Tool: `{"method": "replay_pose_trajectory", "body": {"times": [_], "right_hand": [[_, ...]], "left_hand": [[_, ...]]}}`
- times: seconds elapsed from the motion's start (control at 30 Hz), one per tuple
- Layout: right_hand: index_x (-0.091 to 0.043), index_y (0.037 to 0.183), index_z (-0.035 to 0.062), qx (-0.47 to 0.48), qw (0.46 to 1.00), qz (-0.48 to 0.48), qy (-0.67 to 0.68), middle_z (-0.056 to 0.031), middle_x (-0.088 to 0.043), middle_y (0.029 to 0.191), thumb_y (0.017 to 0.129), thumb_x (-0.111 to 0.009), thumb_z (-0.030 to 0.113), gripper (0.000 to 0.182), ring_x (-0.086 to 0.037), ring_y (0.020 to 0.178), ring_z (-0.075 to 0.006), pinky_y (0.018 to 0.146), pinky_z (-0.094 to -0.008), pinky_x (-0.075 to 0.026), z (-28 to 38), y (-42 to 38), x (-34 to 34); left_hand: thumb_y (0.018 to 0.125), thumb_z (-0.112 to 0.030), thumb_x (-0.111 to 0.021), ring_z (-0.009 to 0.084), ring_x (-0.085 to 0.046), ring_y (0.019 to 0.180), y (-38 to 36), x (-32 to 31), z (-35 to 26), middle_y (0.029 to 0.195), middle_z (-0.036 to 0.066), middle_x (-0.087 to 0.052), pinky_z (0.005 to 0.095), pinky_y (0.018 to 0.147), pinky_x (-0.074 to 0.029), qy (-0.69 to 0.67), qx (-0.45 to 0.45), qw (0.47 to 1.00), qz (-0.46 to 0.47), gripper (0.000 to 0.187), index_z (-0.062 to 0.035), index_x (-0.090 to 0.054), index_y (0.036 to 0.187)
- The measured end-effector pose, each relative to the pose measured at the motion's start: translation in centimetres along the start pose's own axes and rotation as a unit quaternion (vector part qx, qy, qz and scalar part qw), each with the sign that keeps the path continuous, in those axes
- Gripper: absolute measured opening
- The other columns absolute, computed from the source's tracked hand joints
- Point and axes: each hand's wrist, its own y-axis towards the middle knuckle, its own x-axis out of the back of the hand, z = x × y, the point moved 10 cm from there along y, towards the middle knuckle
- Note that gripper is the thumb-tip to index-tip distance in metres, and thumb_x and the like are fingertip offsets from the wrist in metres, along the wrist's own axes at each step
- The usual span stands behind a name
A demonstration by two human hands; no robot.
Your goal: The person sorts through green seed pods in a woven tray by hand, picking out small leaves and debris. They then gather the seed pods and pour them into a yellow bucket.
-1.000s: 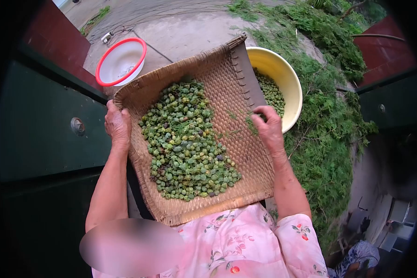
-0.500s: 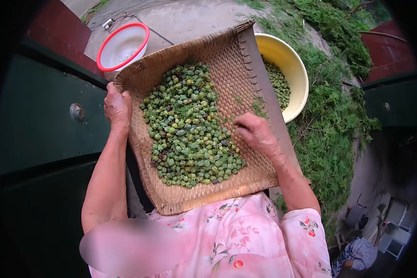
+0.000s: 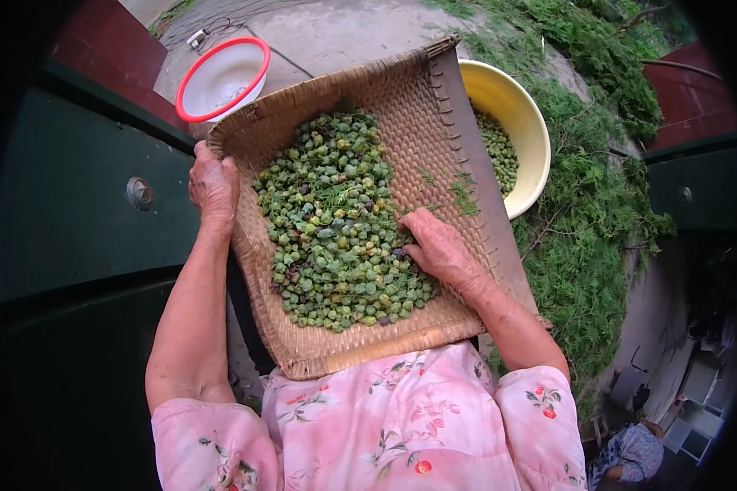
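Observation:
A woven winnowing basket [image 3: 418, 114] tilts over my lap, bearing a heap of small green seed cones [image 3: 336, 237] with a few dark bits and leaf sprigs among them. My left hand [image 3: 214, 186] is wrapped round the basket's left rim near its far corner. At the right edge of the heap, my right hand [image 3: 438, 245] has its fingers curled down against the cones, and what they pinch, if anything, is hidden. A dark cone [image 3: 400, 254] lies close below those fingertips. Loose green sprigs [image 3: 465, 195] rest on the bare weave to the right.
Behind the basket's right side stands a yellow tub [image 3: 532, 155] holding more green cones. A white basin with a red rim [image 3: 264, 61] sits at the far left. Cut evergreen branches [image 3: 581, 245] cover the ground at right. A dark green door [image 3: 82, 204] is at left; another person [image 3: 635, 450] is at lower right.
My right hand has moved left and slightly down, from above the bare weave to the edge of the cones. My left hand keeps its grip on the rim.

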Motion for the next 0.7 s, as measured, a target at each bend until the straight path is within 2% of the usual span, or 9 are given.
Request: {"method": "replay_pose_trajectory", "body": {"times": [0.2,0.3,0.4,0.6,0.7], "right_hand": [[-0.053,0.101,0.0027,-0.012,1.000,0.001,-0.016,-0.0158,-0.051,0.099,0.074,-0.067,0.006,0.030,-0.054,0.097,-0.0355,0.082,-0.0437,-0.046,0.5,0.1,0.1],[-0.055,0.101,0.0038,-0.025,0.999,0.019,-0.027,-0.0147,-0.050,0.096,0.074,-0.068,0.004,0.030,-0.054,0.094,-0.0335,0.081,-0.0418,-0.045,0.4,0.1,-0.2],[-0.057,0.100,0.0033,-0.020,0.999,-0.011,0.030,-0.0153,-0.050,0.094,0.074,-0.067,0.003,0.028,-0.055,0.093,-0.0332,0.080,-0.0414,-0.045,-0.2,-0.1,0.3],[-0.059,0.101,0.0032,0.013,1.000,-0.016,-0.009,-0.0165,-0.051,0.092,0.074,-0.064,0.002,0.028,-0.054,0.090,-0.0351,0.080,-0.0399,-0.045,-0.3,-0.4,0.2],[-0.060,0.100,0.0038,0.010,0.996,-0.073,0.045,-0.0114,-0.054,0.089,0.075,-0.063,0.001,0.026,-0.057,0.087,-0.0283,0.076,-0.0359,-0.046,-1.2,-0.6,1.5]], "left_hand": [[0.079,-0.018,-0.059,0.0407,-0.061,0.094,0.0,0.1,0.0,0.096,0.022,-0.065,0.0480,0.083,-0.047,0.005,0.005,1.000,-0.003,0.035,-0.0074,-0.049,0.110],[0.079,-0.018,-0.059,0.0406,-0.062,0.094,0.0,0.0,0.1,0.096,0.022,-0.065,0.0479,0.083,-0.047,0.003,0.006,1.000,-0.001,0.035,-0.0075,-0.049,0.111],[0.078,-0.018,-0.059,0.0407,-0.062,0.093,0.2,-0.2,0.2,0.095,0.022,-0.065,0.0480,0.083,-0.047,0.002,0.002,1.000,-0.002,0.035,-0.0074,-0.049,0.110],[0.079,-0.018,-0.058,0.0409,-0.062,0.093,0.1,-0.1,0.2,0.094,0.022,-0.065,0.0483,0.082,-0.047,-0.001,-0.003,1.000,-0.009,0.034,-0.0071,-0.049,0.110],[0.079,-0.017,-0.058,0.0409,-0.061,0.093,-0.1,0.1,0.0,0.094,0.022,-0.065,0.0481,0.083,-0.047,-0.003,0.001,1.000,-0.007,0.034,-0.0070,-0.049,0.110]]}}
